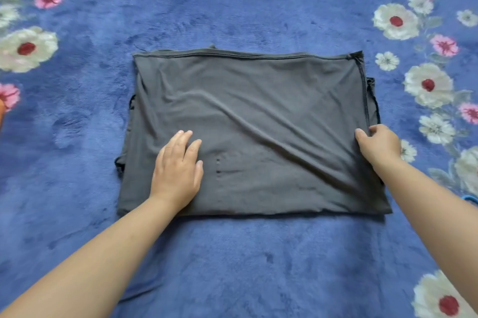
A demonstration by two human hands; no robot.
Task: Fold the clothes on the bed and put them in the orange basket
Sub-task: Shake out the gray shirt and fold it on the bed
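Observation:
A dark grey garment [248,110] lies folded into a wide rectangle in the middle of the bed, its stitched hem along the far edge. My left hand [178,172] rests flat on its near left part, fingers straight. My right hand [377,147] pinches the garment's right edge between thumb and fingers, and creases run from that spot toward the middle. The orange basket shows only as a thin orange sliver [1,113] at the far left edge of the view.
The bed is covered with a blue plush blanket [232,260] printed with white and pink flowers along both sides. A small bright blue item [469,198] peeks in at the right edge.

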